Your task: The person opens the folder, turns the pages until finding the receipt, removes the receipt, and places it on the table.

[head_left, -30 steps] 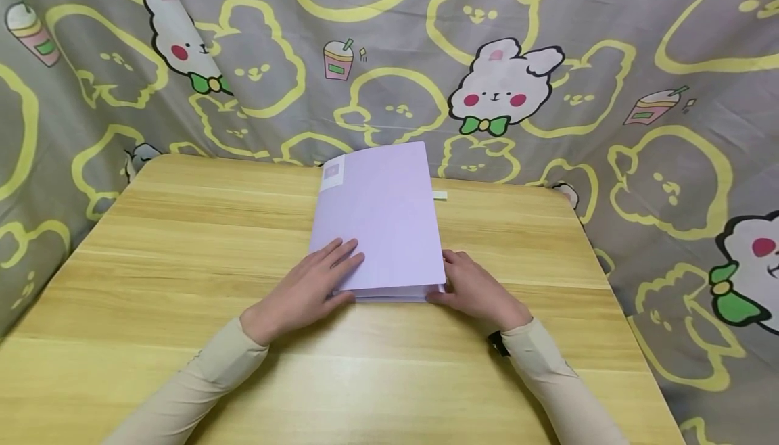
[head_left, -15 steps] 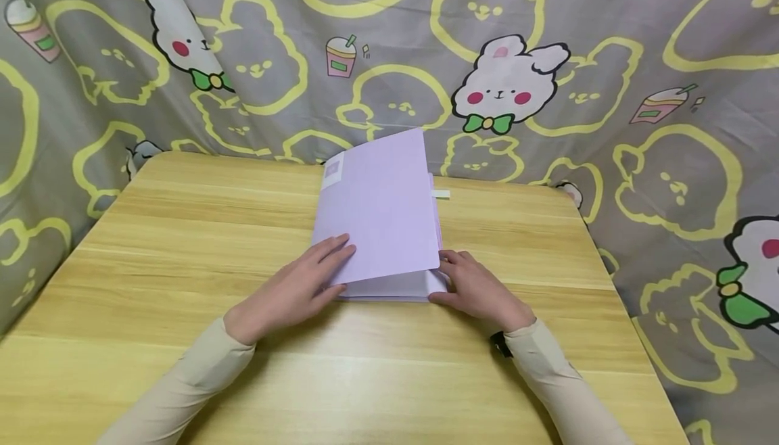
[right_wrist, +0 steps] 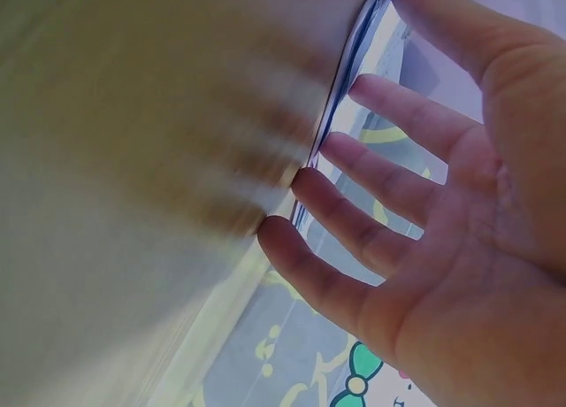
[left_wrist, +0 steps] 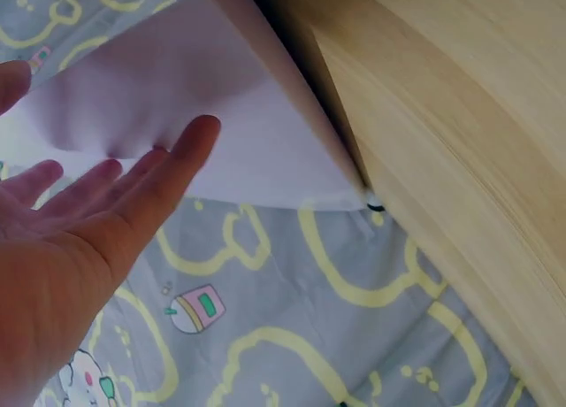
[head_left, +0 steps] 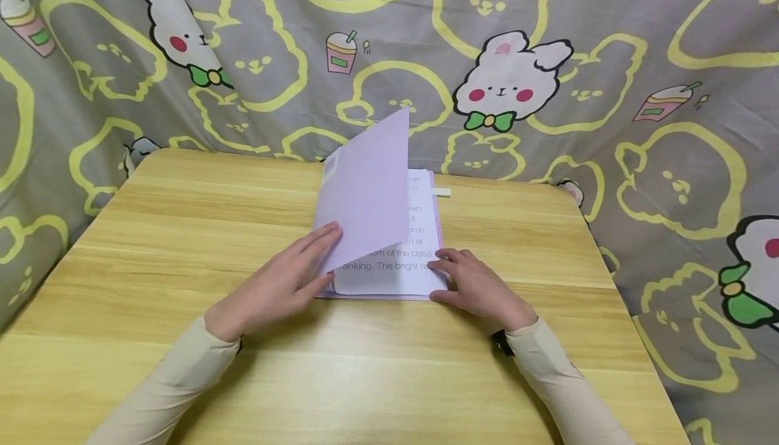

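Observation:
A lilac folder (head_left: 365,191) lies on the table with its front cover raised and tilted up toward the left. Under the cover shows a white page (head_left: 389,283) with large black print. My left hand (head_left: 280,279) touches the outer face of the cover near its lower left, fingers fairly straight; in the left wrist view, the fingers rest against the cover. At the folder's right edge is my right hand (head_left: 477,289), its fingertips touching the page and edge. The right wrist view shows those fingers (right_wrist: 340,217) extended and spread along the thin edge, gripping nothing.
A pale tab (head_left: 441,192) sticks out from the folder's right side. The wooden table (head_left: 152,249) extends around the folder. Behind and on both sides hangs a grey curtain (head_left: 395,26) with yellow cartoon outlines.
The folder's cover has risen and swung leftward, uncovering the printed page. My left hand has shifted left and slightly up with it. My right hand has stayed at the right edge.

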`<state>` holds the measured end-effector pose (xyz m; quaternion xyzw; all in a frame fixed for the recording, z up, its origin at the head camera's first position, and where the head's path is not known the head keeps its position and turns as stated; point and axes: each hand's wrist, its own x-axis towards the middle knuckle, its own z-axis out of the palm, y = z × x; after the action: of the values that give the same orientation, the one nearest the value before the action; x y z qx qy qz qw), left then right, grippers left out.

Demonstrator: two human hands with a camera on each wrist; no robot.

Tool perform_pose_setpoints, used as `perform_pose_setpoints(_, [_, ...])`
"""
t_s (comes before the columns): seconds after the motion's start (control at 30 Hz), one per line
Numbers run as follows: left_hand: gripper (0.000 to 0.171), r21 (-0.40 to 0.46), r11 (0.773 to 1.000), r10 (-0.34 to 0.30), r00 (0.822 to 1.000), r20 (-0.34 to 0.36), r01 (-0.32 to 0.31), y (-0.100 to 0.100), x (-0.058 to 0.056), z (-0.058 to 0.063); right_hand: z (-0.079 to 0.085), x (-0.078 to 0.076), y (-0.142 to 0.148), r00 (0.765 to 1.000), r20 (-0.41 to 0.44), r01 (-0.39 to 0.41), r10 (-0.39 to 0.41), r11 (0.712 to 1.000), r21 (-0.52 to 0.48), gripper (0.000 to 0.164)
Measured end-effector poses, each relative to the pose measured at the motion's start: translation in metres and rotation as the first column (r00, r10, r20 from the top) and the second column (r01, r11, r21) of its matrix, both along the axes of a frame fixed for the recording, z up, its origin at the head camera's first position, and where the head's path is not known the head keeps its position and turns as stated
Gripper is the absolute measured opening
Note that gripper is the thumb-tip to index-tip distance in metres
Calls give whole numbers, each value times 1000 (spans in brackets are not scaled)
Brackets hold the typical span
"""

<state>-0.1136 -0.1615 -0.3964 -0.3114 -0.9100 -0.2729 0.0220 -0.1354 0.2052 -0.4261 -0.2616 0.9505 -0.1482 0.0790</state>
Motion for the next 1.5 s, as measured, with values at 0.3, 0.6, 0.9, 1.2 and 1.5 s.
perform_pose_setpoints(0.3, [74,69,998,14,1000,-3,-14,-11,3,4,1,0,2,1000,7,10,-10,1000,12,61])
perform_pose_setpoints(0.6, [78,188,980,-42,992,-117,63,-22,0,6,0,1,2,1000,0,2,-2,1000,15,60])
perform_pose_setpoints(0.9, [88,309,946,-39,980,-197,100,-33,-3,17,0,1,2,1000,-8,0,0,1000,17,60])
perform_pose_setpoints(1.2, [94,399,913,17,970,-243,84,-50,-5,32,0,1,1,1000,-6,1,-1,1000,22,59])
perform_pose_setpoints(1.5, [90,434,895,58,934,-351,107,-71,-8,42,2,1,1,1000,-5,3,-3,1000,21,59])
